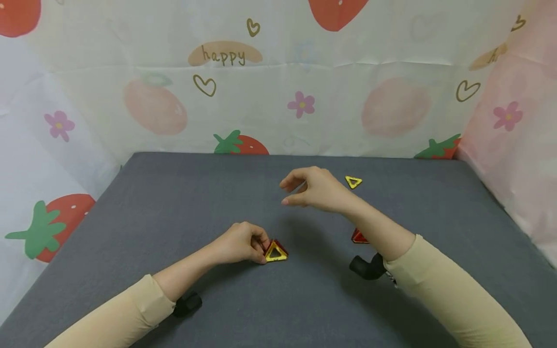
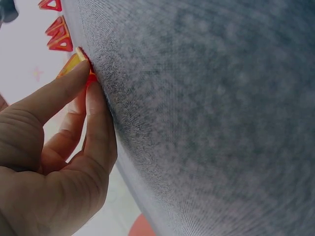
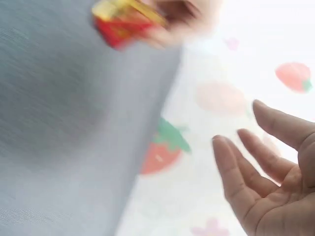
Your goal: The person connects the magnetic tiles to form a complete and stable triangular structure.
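Observation:
My left hand (image 1: 241, 243) pinches a small pyramid of triangular magnetic tiles (image 1: 276, 252) between thumb and fingers. One yellow face and red sides show on it. The pyramid stands on the grey cloth; in the left wrist view my thumb hides part of it. My right hand (image 1: 316, 189) hovers over the cloth, up and to the right of the pyramid. Its fingers (image 3: 236, 172) are apart from the thumb and hold nothing.
Beyond my right hand lies a yellow triangle tile (image 1: 353, 181). A red tile piece (image 1: 359, 237) is partly hidden by my right forearm. The grey table (image 1: 196, 193) ends at a patterned cloth backdrop (image 1: 261, 111) behind and at both sides.

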The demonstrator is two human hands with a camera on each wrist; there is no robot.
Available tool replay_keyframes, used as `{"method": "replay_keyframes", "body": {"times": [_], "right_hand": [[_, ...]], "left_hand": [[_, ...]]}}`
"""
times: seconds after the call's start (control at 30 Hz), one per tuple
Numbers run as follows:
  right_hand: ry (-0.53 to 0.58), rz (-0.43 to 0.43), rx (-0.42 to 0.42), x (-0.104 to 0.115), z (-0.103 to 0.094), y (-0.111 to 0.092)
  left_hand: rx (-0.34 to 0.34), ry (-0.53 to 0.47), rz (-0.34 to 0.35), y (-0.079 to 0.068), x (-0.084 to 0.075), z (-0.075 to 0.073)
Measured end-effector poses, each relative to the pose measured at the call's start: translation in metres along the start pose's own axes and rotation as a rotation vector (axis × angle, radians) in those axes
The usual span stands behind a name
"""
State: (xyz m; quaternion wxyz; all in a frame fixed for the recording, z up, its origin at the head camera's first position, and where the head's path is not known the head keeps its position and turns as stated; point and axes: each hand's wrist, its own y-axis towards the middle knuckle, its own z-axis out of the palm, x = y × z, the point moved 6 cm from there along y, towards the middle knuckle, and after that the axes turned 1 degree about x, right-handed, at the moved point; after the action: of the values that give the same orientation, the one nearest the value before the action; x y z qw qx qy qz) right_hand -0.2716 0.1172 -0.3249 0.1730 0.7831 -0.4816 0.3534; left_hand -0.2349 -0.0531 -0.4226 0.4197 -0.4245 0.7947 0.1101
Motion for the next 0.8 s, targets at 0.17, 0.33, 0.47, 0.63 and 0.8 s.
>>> {"method": "replay_keyframes", "body": {"times": [0.17, 0.33, 0.47, 0.63, 0.8], "right_hand": [[0.103, 0.053, -0.087, -0.002, -0.047, 0.01], [0.209, 0.106, -0.151, -0.019, -0.081, 0.021], [0.279, 0.192, -0.193, -0.042, -0.099, 0.028], [0.355, 0.329, -0.236, -0.079, -0.109, 0.032], [0.382, 0.45, -0.238, -0.118, -0.109, 0.027]], "left_hand": [[-0.002, 0.01, -0.005, -0.001, -0.001, 0.0], [0.002, 0.014, -0.003, -0.001, -0.001, 0.0], [0.004, 0.015, 0.0, -0.001, -0.002, 0.0], [0.004, 0.017, -0.01, -0.001, 0.0, -0.001], [0.003, 0.016, -0.016, -0.002, 0.0, 0.0]]}}
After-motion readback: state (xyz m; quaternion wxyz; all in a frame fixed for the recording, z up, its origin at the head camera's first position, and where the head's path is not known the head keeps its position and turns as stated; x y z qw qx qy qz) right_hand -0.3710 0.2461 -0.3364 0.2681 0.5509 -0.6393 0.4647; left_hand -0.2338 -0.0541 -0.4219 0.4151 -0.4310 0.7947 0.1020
